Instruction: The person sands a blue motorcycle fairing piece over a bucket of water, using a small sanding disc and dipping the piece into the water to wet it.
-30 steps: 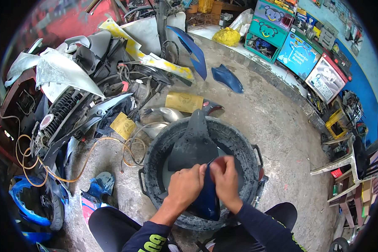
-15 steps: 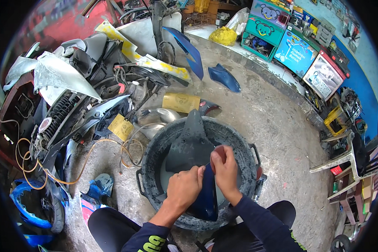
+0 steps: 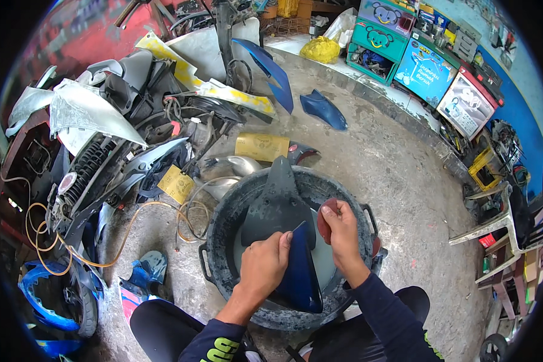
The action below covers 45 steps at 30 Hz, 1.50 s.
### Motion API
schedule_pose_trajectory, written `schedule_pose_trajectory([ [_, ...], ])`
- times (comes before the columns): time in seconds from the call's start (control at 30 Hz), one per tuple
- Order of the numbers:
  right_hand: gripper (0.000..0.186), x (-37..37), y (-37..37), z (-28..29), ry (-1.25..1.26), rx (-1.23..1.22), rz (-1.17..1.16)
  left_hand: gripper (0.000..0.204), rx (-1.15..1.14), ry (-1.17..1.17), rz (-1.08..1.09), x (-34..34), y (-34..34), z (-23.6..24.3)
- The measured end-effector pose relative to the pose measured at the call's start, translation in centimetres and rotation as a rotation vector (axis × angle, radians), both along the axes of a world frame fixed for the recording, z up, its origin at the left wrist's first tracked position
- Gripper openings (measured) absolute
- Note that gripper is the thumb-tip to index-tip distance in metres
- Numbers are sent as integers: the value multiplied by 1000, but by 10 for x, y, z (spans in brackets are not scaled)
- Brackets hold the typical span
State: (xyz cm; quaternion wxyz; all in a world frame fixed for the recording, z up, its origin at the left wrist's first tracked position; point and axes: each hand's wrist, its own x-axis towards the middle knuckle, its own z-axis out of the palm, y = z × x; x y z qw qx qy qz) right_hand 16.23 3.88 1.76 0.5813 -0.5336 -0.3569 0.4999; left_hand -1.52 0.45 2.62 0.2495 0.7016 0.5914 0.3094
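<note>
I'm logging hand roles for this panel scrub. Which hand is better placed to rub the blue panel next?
Probably the right hand: it holds a reddish pad just off the blue panel, while the left hand grips it.

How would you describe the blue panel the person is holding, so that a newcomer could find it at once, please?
Find the round black tub on the concrete floor at the person's knees. Across it lies a dark blue pointed panel, gripped by the left hand. Unlike the dull grey panel beside it, it is glossy.

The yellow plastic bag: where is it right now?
In the head view, the yellow plastic bag lies at the top centre, on the raised ledge beside the green boxes, far beyond the black basin.
</note>
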Motion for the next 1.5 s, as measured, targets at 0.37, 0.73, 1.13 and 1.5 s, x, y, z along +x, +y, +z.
schedule_pose_trajectory([
  [0.37,24,-17,-19,-3,-566,213,50,27,75,-39,-74,1,-1,0],
  [0.73,33,-14,-12,-7,-724,292,-72,31,-68,-57,-235,4,-8,-1],
  [1.13,35,-13,-18,5,-827,295,-27,32,-37,10,-265,-3,-8,9],
  [1.5,36,-26,-32,-4,-788,310,-11,32,24,-98,-230,-8,-3,2],
])
